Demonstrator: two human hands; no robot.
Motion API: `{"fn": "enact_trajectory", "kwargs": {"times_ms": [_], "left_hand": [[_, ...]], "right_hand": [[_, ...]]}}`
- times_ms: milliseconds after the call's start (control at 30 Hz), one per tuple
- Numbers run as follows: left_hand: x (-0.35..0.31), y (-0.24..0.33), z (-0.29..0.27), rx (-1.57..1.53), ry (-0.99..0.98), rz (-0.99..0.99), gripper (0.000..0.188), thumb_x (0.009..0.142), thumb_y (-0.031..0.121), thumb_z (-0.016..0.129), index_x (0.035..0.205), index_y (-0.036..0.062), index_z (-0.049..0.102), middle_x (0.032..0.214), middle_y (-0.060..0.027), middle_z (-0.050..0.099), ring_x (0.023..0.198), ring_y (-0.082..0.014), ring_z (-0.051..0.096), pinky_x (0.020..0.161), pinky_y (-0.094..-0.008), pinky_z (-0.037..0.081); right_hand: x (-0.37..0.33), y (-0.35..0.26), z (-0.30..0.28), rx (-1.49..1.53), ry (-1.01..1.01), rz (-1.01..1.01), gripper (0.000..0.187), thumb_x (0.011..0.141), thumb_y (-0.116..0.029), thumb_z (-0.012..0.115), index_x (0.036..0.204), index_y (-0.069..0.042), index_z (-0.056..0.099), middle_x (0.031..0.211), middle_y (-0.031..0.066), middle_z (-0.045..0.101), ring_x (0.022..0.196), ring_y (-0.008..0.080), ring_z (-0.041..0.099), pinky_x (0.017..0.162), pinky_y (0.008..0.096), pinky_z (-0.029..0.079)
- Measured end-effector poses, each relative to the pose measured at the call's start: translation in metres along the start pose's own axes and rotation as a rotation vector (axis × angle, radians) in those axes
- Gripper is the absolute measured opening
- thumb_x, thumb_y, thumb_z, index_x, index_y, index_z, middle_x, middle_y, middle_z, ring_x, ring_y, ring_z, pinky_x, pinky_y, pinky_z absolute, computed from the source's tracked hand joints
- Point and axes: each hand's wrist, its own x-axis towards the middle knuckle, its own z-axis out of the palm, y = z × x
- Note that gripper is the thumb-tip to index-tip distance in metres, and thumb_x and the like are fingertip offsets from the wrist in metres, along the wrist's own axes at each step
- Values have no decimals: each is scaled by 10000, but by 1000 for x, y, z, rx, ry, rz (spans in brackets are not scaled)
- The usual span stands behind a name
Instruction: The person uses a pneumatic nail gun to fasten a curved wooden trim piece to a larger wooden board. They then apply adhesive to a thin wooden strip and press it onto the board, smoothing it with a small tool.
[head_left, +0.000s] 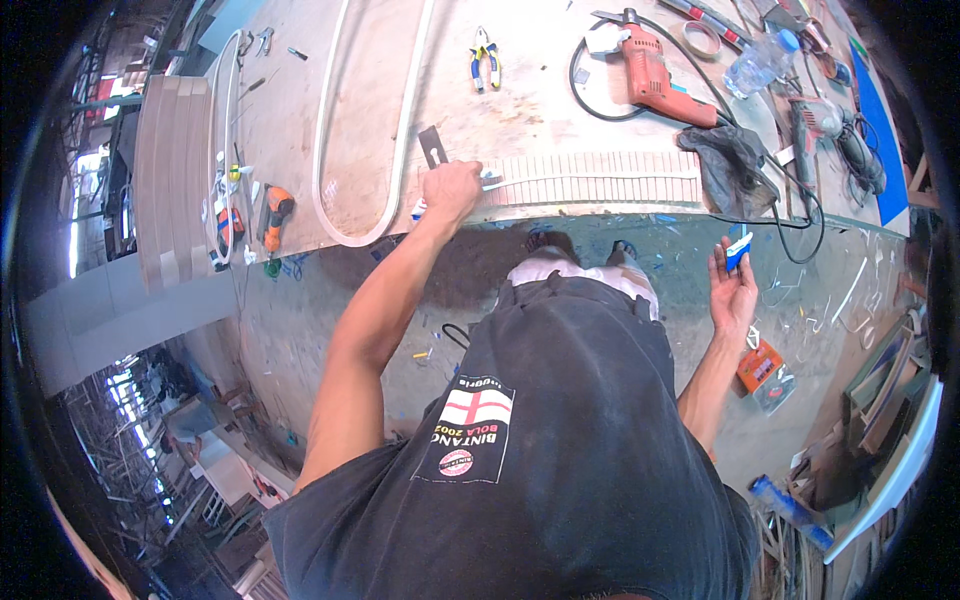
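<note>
My left hand (453,190) is closed over the left end of a pale wooden strip (600,196) cut by many crosswise slits. A wavy white bead (585,178) runs along this strip from near my fingers. Past my knuckles lies a dark flat piece (432,146) with a white smear on it. Something blue and white peeks out beside my wrist; what my fingers hold is hidden. Off the table's front edge, my right hand (734,285) is raised palm up, pinching a small blue piece with white on it (739,250).
On the bench (530,125) lie pliers (485,62), a red power drill (655,75), a dark cloth (727,168), a plastic bottle (762,65) and an angle grinder (812,130). A long white looped strip (400,130) curves at left near an orange-black tool (276,216). Cables hang over the edge.
</note>
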Motion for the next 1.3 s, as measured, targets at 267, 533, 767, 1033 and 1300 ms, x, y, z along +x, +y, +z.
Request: {"fn": "enact_trajectory", "kwargs": {"times_ms": [267, 533, 767, 1033, 1300], "left_hand": [[11, 6, -5, -76, 19, 109, 192, 923, 237, 627, 979, 86, 732, 888, -215, 731, 841, -400, 730, 704, -523, 557], [-30, -25, -28, -407, 73, 187, 210, 943, 223, 673, 1102, 85, 678, 1031, -175, 728, 967, -414, 693, 802, -517, 546], [-34, -27, -31, -557, 191, 283, 212, 898, 164, 717, 1100, 114, 676, 1055, -136, 731, 961, -387, 698, 762, -482, 559], [-15, -30, -41, -744, 265, 370, 220, 880, 88, 725, 1092, 80, 669, 989, -167, 728, 913, -361, 714, 741, -450, 547], [50, -62, -61, -1157, 450, 253, 205, 977, 136, 648, 1125, 5, 594, 834, -172, 696, 757, -233, 683, 683, -359, 516]], "right_hand": [[10, 4, 0, -52, -55, -36, 383, 1080, -240, 527, 1401, -31, 533, 1369, 163, 622, 1231, 263, 611, 1104, 425, 472], [8, 70, 130, -431, -274, 77, 218, 1019, -284, 644, 1141, -110, 689, 933, -32, 693, 793, 89, 596, 700, 287, 429], [-1, 146, 242, -775, -616, 295, 233, 1033, -305, 627, 896, -117, 649, 672, -73, 536, 563, 20, 454, 487, 182, 363], [33, 195, 256, -1176, -537, -208, 308, 1019, -290, 619, 932, -8, 709, 710, 20, 644, 626, 129, 565, 584, 295, 456], [59, 141, 211, -1221, -234, -328, 360, 997, -302, 634, 1019, 43, 736, 844, 85, 724, 763, 160, 623, 725, 346, 495]]}}
